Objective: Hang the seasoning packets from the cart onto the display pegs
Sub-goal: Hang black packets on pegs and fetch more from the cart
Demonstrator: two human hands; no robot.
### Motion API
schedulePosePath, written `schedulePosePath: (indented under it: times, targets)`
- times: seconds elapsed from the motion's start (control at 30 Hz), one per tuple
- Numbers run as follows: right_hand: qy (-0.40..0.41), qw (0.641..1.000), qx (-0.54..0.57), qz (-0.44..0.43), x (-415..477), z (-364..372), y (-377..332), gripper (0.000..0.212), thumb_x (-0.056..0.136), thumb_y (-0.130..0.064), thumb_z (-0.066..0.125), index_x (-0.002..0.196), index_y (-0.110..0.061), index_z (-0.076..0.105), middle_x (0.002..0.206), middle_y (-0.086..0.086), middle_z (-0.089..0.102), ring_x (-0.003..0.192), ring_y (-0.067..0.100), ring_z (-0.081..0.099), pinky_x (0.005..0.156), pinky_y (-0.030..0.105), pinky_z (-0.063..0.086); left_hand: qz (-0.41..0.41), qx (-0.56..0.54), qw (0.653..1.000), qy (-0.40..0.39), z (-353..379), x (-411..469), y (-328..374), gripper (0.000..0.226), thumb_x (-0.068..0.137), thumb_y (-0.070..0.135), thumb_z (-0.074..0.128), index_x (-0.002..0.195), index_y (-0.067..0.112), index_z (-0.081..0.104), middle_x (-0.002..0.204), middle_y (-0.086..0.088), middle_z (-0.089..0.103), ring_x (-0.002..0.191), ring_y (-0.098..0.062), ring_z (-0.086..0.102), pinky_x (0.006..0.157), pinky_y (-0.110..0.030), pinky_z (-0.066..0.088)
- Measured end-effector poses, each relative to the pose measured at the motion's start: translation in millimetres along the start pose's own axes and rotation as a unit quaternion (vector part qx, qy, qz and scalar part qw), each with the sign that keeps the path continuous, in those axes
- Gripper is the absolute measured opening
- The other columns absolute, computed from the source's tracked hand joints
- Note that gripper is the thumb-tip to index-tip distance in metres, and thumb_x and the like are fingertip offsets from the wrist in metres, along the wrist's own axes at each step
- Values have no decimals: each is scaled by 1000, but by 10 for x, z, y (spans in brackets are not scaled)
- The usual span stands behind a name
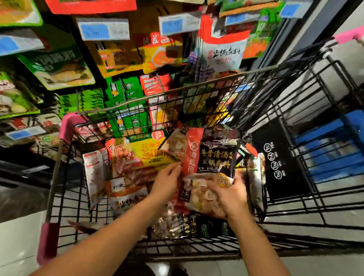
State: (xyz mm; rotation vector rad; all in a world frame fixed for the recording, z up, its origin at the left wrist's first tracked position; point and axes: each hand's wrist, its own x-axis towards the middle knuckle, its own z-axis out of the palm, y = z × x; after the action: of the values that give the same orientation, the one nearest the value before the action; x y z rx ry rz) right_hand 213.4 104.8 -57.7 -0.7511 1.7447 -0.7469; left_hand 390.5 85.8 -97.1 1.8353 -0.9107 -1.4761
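Observation:
A black wire cart (190, 91) stands below me, holding several seasoning packets. On top lies a dark packet with a red side band and gold lettering (214, 157). My right hand (226, 195) grips its lower end, fingers curled over the pale food picture. My left hand (167, 181) pinches its red left edge. A yellow and red packet (143, 156) and a white packet (93, 169) lie to the left in the cart. Hanging packets fill the display pegs (221, 50) beyond the cart.
Blue price tags (102, 31) jut out from the peg ends above the cart. Pink corner guards (71, 125) mark the cart's left corners. To the right a folded black wire seat flap and a blue crate (337, 149) stand; grey tiled floor lies below.

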Motion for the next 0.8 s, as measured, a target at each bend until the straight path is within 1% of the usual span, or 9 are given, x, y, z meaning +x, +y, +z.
schedulePosePath:
  times: [0.07, 0.1, 0.2, 0.23, 0.3, 0.43, 0.5, 0.67, 0.8]
  targets:
    - [40, 999, 23, -15, 80, -139, 69, 99, 61, -38, 96, 142, -10, 47, 120, 12, 72, 106, 28, 72, 97, 52, 58, 47, 131, 990, -17, -170, 169, -204, 35, 106, 33, 52, 134, 16, 63, 131, 0, 62, 121, -20, 57, 105, -39, 47]
    - [59, 997, 45, -30, 86, -212, 74, 86, 68, -26, 94, 138, -4, 49, 117, 13, 72, 101, 23, 74, 98, 48, 58, 63, 239, 968, -50, -239, 246, -327, 37, 103, 36, 55, 135, 17, 61, 134, -2, 62, 122, -22, 58, 103, -40, 48]
    - [101, 992, 58, -44, 48, -464, 54, 41, 84, 10, 76, 113, -9, 55, 97, 5, 71, 73, -2, 72, 85, 26, 59, 45, 465, 863, -194, -272, 348, -681, 54, 93, 39, 68, 141, 21, 52, 134, -3, 62, 115, -25, 62, 95, -35, 52]
    - [116, 991, 62, -39, 22, -520, 66, 37, 85, 11, 75, 106, -13, 56, 93, 3, 71, 71, 1, 71, 81, 27, 60, 41, 494, 840, -221, -245, 342, -766, 61, 91, 38, 71, 144, 22, 47, 134, -3, 62, 113, -25, 63, 95, -36, 53]
    - [141, 985, 92, -26, -60, -595, 102, 33, 86, 6, 75, 97, -18, 56, 93, 6, 73, 76, 15, 72, 77, 34, 59, 57, 499, 836, -219, -209, 357, -890, 66, 89, 41, 72, 146, 24, 43, 136, -4, 61, 115, -24, 62, 97, -37, 53]
    - [158, 977, 139, 15, -184, -598, 179, 33, 88, 0, 76, 97, -22, 53, 97, 9, 75, 82, 25, 76, 75, 42, 61, 103, 543, 795, -250, -206, 463, -873, 43, 89, 48, 71, 124, 24, 66, 120, -3, 69, 111, -25, 65, 83, -29, 48]
    - [164, 975, 152, 12, -251, -556, 155, 33, 89, -2, 76, 99, -22, 52, 98, 8, 76, 82, 24, 77, 73, 42, 61, 96, 513, 805, -281, -283, 484, -827, 32, 91, 49, 70, 105, 20, 73, 104, -4, 72, 101, -24, 68, 75, -30, 47]
    - [183, 968, 170, -10, -445, -331, 99, 43, 89, -2, 77, 121, -13, 50, 101, 6, 76, 87, 22, 77, 80, 47, 63, 79, 252, 957, -118, -822, 520, -438, 15, 96, 34, 69, 98, 19, 70, 81, 5, 66, 80, -17, 65, 59, -22, 42]
    - [214, 959, 182, -47, -605, -45, 85, 65, 86, 6, 76, 142, -11, 46, 109, 3, 76, 101, 24, 74, 96, 55, 58, 59, 75, 991, -91, -1212, 563, 175, 23, 92, 41, 72, 97, 18, 72, 84, 0, 74, 83, -23, 67, 75, -31, 53]
